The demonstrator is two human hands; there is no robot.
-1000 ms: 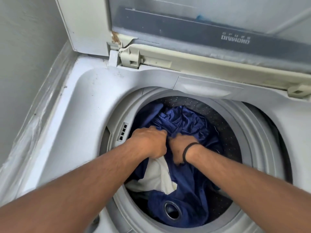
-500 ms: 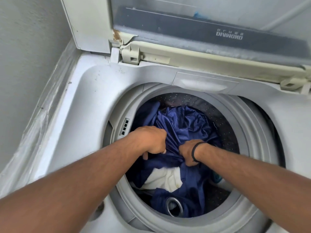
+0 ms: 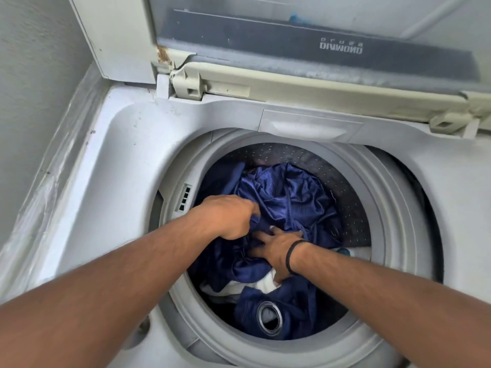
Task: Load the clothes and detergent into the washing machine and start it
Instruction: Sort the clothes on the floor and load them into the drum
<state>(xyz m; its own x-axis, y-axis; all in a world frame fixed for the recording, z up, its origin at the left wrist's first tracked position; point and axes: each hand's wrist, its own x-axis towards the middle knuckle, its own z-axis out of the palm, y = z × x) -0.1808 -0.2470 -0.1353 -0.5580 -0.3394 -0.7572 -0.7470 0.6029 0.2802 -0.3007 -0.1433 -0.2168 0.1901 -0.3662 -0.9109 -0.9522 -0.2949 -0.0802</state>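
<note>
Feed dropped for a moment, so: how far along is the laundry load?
Done: lid open, blue fabric and white cloth inside the drum. In hand: left hand grips the fabric, right hand presses it down. Left: no detergent visible; lid open, so not started.

The right hand, fisted on the blue cloth half a second ago, has opened and now presses flat with its fingers spread. The left hand has lifted slightly, still bunching the cloth. More white cloth shows below the right hand.
</note>
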